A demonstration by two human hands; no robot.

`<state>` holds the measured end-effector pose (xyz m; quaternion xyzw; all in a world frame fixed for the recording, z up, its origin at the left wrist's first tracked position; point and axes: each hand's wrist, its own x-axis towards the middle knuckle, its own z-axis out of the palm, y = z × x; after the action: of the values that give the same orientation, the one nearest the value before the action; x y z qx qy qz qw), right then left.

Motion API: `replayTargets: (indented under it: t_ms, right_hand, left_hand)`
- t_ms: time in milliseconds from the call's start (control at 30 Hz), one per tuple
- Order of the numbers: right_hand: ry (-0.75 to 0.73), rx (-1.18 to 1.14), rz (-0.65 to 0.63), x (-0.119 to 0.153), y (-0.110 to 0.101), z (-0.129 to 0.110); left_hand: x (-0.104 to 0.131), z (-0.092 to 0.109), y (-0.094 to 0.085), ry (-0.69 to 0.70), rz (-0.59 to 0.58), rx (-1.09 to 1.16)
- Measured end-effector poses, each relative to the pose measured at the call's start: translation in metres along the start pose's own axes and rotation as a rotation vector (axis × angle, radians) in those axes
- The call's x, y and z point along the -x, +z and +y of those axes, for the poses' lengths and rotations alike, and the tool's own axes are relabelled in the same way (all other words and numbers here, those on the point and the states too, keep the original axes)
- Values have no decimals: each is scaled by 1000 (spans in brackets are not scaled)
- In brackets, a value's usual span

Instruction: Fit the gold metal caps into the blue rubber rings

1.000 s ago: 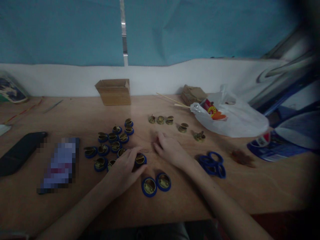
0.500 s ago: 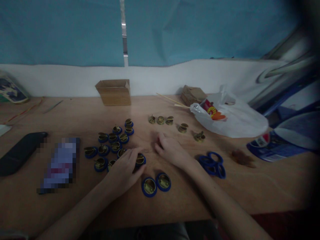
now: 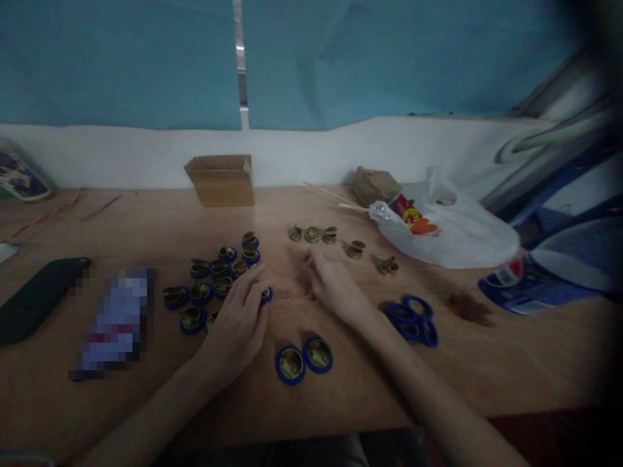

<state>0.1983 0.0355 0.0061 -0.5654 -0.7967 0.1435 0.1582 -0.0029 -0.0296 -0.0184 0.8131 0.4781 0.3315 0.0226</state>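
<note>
Two blue-ringed brass fittings [image 3: 291, 364] lie side by side on the tabletop [image 3: 462, 383], nearer the person than the fingertips and between the forearms, with their hollow faces up. Round outline, so no real long axis to call on those.

The left hand [image 3: 241, 318] is palm down, with its fingers bent and fairly close together. One ringed fitting [image 3: 266, 296] pokes out just beyond its fingertips on the right side; most of it is covered, so I can't tell if it's gripped or just touched, or which way its flap points.

The right hand [image 3: 333, 285] is curled in narrow, across a small gap from that piece (can't tell if anything's pinched in there, too dim).

Left of and beyond the left hand is a cluster of ringed fittings [image 3: 201, 292], lots with their flaps tilted up. The leftmost one's flap runs roughly left to right.

Five bare brass fittings [image 3: 356, 249] sit beyond the right hand, trailing off to the right and back toward the person. Loose blue rings [image 3: 429, 333] are bunched just right of the right forearm, well apart from the cluster.
</note>
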Motion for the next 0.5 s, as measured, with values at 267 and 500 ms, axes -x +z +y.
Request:
replayTargets:
  t_ms: [267,500]
  right_hand:
    - [-9,-149,107,-12,6,21]
    - [105,88,200,-32,-17,28]
  left_hand:
    - [4,3,4,230,-166,39]
    - [3,8,-1,246,-195,91]
